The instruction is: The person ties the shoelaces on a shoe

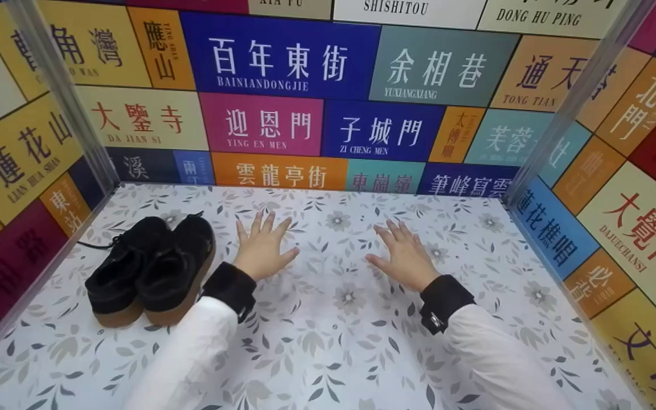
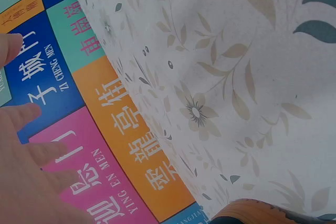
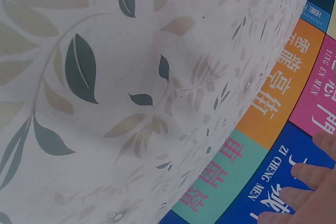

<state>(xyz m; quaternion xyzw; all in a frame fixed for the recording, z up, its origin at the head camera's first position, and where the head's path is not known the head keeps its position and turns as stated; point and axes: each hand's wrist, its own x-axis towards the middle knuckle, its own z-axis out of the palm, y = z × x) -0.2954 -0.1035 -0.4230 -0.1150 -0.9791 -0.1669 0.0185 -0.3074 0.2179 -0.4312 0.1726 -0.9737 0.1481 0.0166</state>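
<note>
Nothing gripped: left hand [image 1: 261, 248] and right hand [image 1: 405, 257] flat, fingers spread on tabletop [image 1: 339, 336]; two black shoes [image 1: 151, 270] lower left of frame.

Your right wrist camera looked across the bench [image 3: 131, 77], its covering printed with pale and dark teal leaves, filling the frame from nine o'clock to the centre. Toward three and four o'clock stood the wall of coloured signs [image 3: 273, 93]: orange, teal, pink and blue panels with characters. At five o'clock, fingertips [image 3: 315, 174] of your right hand [image 3: 310, 192] lay straight, overlapping the blue panel.
</note>
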